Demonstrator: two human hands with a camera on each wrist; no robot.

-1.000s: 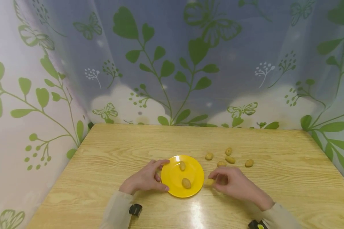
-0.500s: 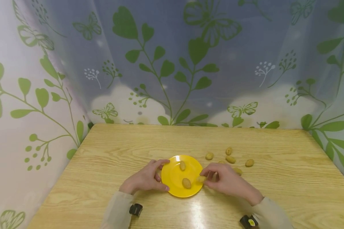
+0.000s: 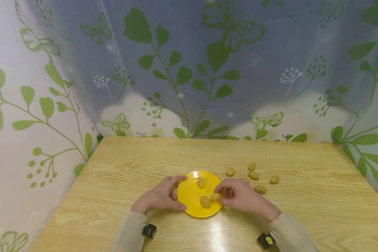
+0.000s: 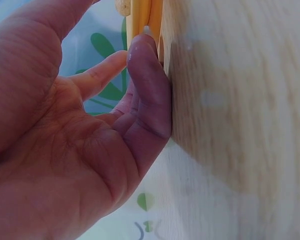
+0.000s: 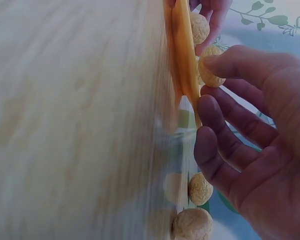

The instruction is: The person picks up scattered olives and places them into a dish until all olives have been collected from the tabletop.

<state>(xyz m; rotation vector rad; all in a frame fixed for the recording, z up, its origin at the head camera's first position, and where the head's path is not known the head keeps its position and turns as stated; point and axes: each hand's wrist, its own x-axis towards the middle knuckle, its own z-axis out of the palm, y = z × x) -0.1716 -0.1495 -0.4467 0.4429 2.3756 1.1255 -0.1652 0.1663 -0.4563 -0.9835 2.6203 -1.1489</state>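
Note:
A round yellow plate (image 3: 192, 208) sits on the table with two tan, wrinkled, oval walnuts on it: one toward the back (image 3: 201, 182) and one nearer the front (image 3: 205, 202). My left hand (image 3: 159, 196) holds the plate by its left rim, thumb at the front and index finger at the back. Over the plate's right side, my right hand (image 3: 244, 199) pinches a third walnut (image 5: 213, 67) between thumb and fingers, close beside the front one. In the right wrist view, the lower fingertips of that hand are right at the plate's edge.
To the right of the plate, several more walnuts lie on the wooden table (image 3: 145, 154), among them one at the front (image 3: 260, 189) and one farthest right (image 3: 274, 179). A curtain (image 3: 189, 105) printed with leaves and butterflies hangs behind the table.
My right hand has moved left with the walnut, from the table beside the plate to over its right side, uncovering a walnut on the table. The left hand and plate have stayed put.

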